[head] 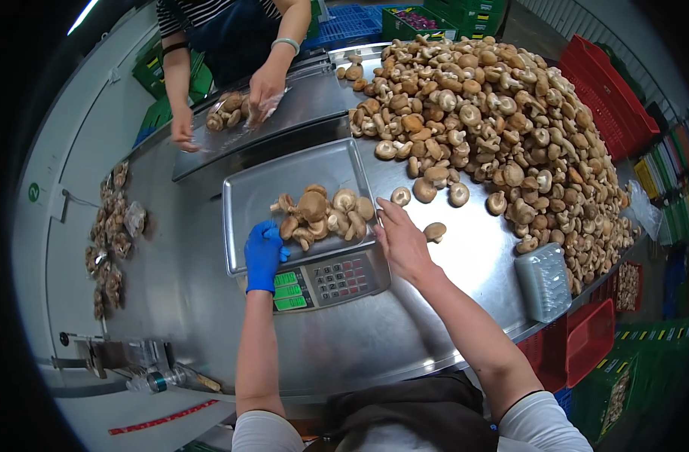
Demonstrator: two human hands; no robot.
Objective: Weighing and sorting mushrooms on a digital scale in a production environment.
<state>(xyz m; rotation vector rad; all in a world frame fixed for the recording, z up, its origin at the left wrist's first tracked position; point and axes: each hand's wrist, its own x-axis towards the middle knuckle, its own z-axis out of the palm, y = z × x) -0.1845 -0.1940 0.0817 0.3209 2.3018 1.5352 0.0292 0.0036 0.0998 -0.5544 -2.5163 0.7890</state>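
Observation:
A digital scale with a steel weighing tray stands on the metal table. Several shiitake mushrooms lie heaped in the tray, perhaps on a clear tray or film that I cannot make out. My left hand, in a blue glove, is at the tray's near left edge, beside the mushrooms, its fingers curled; whether it grips something cannot be told. My right hand, bare, is at the tray's right rim with its fingers apart and nothing in them. Loose mushrooms lie just right of it.
A large mushroom pile covers the table's right side. Stacked clear plastic trays stand at its near edge. Across the table, a co-worker's hands handle film around mushrooms on a raised steel surface. Wrapped mushroom packs lie at left.

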